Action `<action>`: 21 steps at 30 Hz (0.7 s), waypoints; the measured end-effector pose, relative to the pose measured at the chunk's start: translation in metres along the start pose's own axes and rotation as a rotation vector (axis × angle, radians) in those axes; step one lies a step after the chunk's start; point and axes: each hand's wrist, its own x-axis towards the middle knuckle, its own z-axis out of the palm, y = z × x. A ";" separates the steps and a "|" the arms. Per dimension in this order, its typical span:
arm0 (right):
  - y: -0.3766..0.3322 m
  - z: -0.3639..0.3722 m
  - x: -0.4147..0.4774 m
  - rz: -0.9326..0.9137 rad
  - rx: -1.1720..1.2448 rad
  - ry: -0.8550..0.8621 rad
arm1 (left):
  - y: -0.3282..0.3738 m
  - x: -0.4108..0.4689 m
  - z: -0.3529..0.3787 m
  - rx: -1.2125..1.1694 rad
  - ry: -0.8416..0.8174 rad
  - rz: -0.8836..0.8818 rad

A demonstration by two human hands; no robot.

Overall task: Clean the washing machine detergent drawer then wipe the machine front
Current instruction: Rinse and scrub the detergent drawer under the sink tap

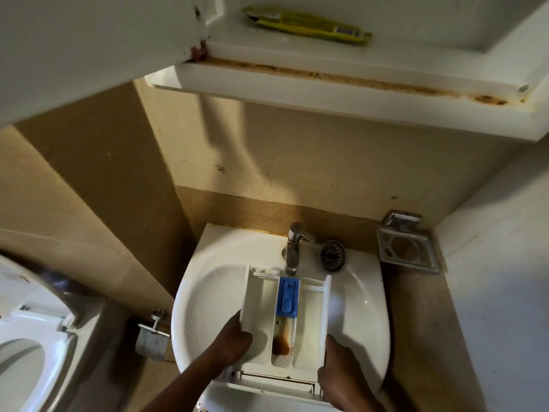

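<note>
One toilet (28,337) far left, seat down; one metal paper holder (151,337) on the wall beside it. Left hand (233,343) comes up from below, forearm angled right, thumb hooked inside the left compartment, fingers wrapped round the left wall of the detergent drawer (310,319). One drawer, held over the white sink (208,292), back end under the tap (292,248), front panel toward the person. Three compartments: left, middle, right. One blue insert (287,295) in the middle one, one brown stain (282,343) below it. One yellow packet (303,23) in the open cabinet (326,93) overhead. One drain strainer (332,254) on the sink rim right of the tap. Right hand (341,373) grips the drawer's right wall near the front corner, fingers curled on it. One square metal holder (407,251) on the wall, right.
</note>
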 end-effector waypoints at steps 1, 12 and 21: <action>-0.001 0.000 0.000 0.004 -0.020 -0.008 | 0.000 0.000 0.000 -0.004 -0.001 0.006; -0.005 -0.015 0.007 -0.001 -0.130 -0.082 | 0.003 -0.003 -0.006 -0.034 -0.051 -0.038; -0.004 -0.018 0.006 0.013 -0.125 -0.105 | 0.012 -0.006 -0.004 -0.024 -0.069 -0.053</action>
